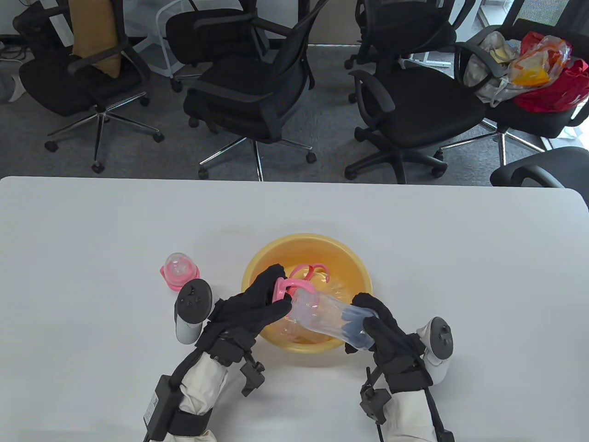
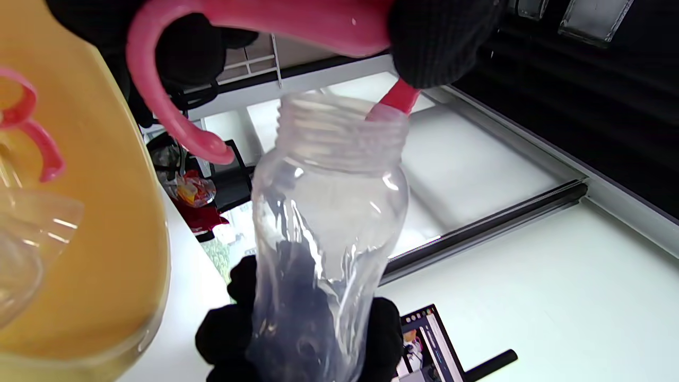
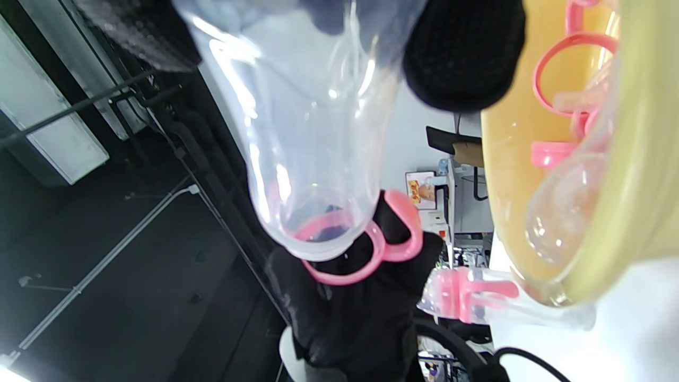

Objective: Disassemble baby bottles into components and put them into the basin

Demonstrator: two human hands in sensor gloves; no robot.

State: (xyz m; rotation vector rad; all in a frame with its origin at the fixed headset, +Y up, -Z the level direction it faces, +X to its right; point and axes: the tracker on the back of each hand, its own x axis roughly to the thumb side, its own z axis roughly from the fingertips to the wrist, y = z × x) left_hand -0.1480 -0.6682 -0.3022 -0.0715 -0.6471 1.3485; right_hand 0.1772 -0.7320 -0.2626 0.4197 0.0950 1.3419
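Table view: right hand grips the base of a clear bottle held over the yellow basin, left hand clamped on its pink handle ring; second bottle on the worktop, left of the basin. Left wrist view: ring is off the bottle's bare threaded neck. Right wrist view: pink parts lie in the basin.

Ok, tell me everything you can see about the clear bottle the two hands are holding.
The bottle is clear, thin-looking plastic, empty as far as can be seen, with a threaded open neck and no cap or teat on it. It lies roughly sideways in the air above the near side of the yellow basin, neck toward the person's left. The right hand grips its base. The left hand holds the pink handle ring at the neck, apparently slipped off or nearly off the threads.
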